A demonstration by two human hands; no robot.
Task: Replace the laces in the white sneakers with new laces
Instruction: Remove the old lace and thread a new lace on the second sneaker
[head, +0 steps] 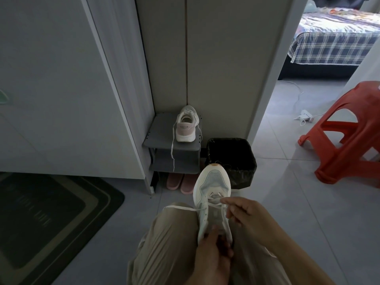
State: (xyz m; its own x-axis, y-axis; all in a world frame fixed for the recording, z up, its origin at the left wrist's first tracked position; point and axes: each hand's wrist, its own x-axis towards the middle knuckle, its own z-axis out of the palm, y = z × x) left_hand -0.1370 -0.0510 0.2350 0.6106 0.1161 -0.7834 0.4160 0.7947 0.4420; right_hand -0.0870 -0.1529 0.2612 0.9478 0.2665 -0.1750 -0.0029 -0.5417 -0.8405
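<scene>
A white sneaker [211,188] rests between my knees, toe pointing away from me. My left hand [211,256] grips its heel end from below. My right hand [244,217] pinches a white lace [181,207] near the lowest eyelets; one end of the lace trails left across my knee. A second white sneaker [186,125] with a pink heel stands on the grey shoe rack [158,128], heel towards me, and its lace hangs down over the rack's front.
A black bin [232,159] stands just beyond the held sneaker. Pink slippers [178,181] lie under the rack. A red plastic stool [347,130] is at the right, a dark doormat [49,221] at the left, a white charger [305,116] on the floor.
</scene>
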